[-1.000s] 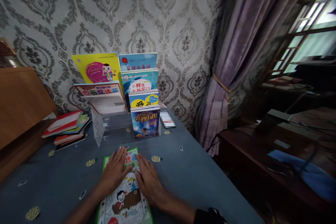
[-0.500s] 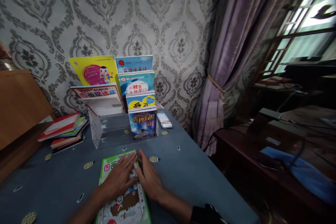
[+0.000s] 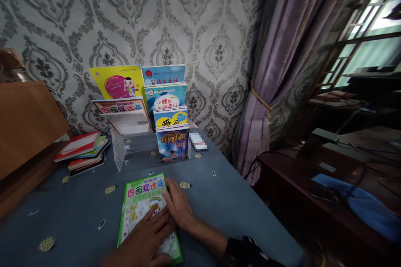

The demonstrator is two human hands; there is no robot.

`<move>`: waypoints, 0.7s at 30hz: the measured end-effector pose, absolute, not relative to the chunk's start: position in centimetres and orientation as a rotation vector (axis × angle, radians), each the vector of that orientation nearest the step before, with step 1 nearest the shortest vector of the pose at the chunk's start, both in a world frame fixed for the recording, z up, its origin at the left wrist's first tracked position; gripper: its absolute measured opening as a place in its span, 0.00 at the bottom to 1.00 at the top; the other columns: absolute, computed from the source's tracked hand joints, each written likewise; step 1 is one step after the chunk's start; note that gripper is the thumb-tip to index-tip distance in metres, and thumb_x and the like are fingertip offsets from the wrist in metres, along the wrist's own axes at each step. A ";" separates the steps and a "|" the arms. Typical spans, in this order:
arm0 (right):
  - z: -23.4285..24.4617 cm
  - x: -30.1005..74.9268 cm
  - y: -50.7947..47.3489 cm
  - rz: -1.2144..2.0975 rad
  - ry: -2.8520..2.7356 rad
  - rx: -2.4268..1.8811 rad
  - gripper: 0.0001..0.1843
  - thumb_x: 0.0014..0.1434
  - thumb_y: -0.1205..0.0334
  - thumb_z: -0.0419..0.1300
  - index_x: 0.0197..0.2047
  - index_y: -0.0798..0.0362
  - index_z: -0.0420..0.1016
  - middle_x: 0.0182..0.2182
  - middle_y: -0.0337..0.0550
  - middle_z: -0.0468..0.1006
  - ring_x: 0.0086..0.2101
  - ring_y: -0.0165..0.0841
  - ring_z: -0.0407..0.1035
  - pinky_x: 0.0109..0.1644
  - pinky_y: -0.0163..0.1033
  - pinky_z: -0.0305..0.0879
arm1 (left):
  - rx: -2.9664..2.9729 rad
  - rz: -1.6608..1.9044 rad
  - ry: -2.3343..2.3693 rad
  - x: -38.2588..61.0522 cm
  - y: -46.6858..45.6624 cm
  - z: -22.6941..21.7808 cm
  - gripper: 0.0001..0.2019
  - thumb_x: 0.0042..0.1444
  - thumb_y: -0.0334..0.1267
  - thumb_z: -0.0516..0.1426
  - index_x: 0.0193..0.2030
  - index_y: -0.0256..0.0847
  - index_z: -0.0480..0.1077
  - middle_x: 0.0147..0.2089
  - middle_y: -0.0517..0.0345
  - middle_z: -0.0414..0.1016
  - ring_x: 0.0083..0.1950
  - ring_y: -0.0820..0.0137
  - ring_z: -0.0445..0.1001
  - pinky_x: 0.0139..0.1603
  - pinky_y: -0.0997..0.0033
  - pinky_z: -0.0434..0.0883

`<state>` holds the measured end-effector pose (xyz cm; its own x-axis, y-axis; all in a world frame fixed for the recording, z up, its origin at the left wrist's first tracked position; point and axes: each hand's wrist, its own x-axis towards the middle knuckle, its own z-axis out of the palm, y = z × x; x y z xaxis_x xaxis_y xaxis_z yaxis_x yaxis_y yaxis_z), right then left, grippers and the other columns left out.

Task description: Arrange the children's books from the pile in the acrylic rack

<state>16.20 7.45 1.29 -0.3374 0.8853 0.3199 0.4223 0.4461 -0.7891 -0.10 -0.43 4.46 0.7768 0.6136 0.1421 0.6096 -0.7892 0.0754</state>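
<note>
A green-bordered picture book [image 3: 141, 195] lies on the cloth-covered table with its front cover up. My left hand [image 3: 152, 231] rests across the lower part of the cover, fingers stretched out and pointing up and right; it hides some of the picture. Along the book's right edge lies my right hand [image 3: 180, 206], its fingers extended toward the top corner and its thumb near the cover's edge. The two hands meet near the right side of the cover. Neither is wrapped round anything.
Behind the book stands a clear stepped rack [image 3: 118, 150] holding several upright books, with a dark blue one [image 3: 173, 146] in front. A stack of books [image 3: 82, 148] lies to its left. A wooden panel [image 3: 28, 125], a curtain [image 3: 260, 121] and a dark red side table [image 3: 282, 175] flank the table.
My left hand has slid down the cover toward me, uncovering the title and upper picture. My right hand stays at the right edge. The camera view has shifted slightly.
</note>
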 end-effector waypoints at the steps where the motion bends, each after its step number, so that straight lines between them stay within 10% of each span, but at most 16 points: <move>1: 1.4 16.2 7.4 0.766 -1.963 -1.114 0.28 0.70 0.48 0.45 0.65 0.53 0.65 0.63 0.51 0.68 0.63 0.41 0.60 0.68 0.49 0.56 | 2.980 0.247 0.964 0.0 -0.7 4.2 0.37 0.65 0.57 0.50 0.75 0.47 0.40 0.71 0.50 0.59 0.71 0.57 0.58 0.70 0.50 0.56; 10: 3.1 16.3 6.2 0.437 -2.345 -1.046 0.23 0.67 0.60 0.52 0.62 0.57 0.67 0.63 0.58 0.67 0.64 0.44 0.58 0.69 0.57 0.52 | 3.330 0.322 0.861 0.1 -2.7 0.3 0.24 0.71 0.39 0.49 0.70 0.54 0.50 0.66 0.61 0.67 0.67 0.67 0.64 0.67 0.58 0.62; 21: 3.8 16.4 5.7 0.455 -2.427 -1.078 0.26 0.64 0.62 0.54 0.64 0.58 0.65 0.66 0.59 0.62 0.65 0.46 0.56 0.69 0.57 0.49 | 3.065 0.264 1.197 -2.6 -4.7 -1.7 0.31 0.72 0.39 0.42 0.74 0.58 0.27 0.67 0.65 0.64 0.64 0.68 0.69 0.65 0.65 0.64</move>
<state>16.39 5.72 3.80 -0.5972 0.7584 0.2612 0.6123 0.6413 -0.4624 -2.62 -4.70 -1.70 0.7259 0.6564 0.2054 0.6819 -0.7259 -0.0899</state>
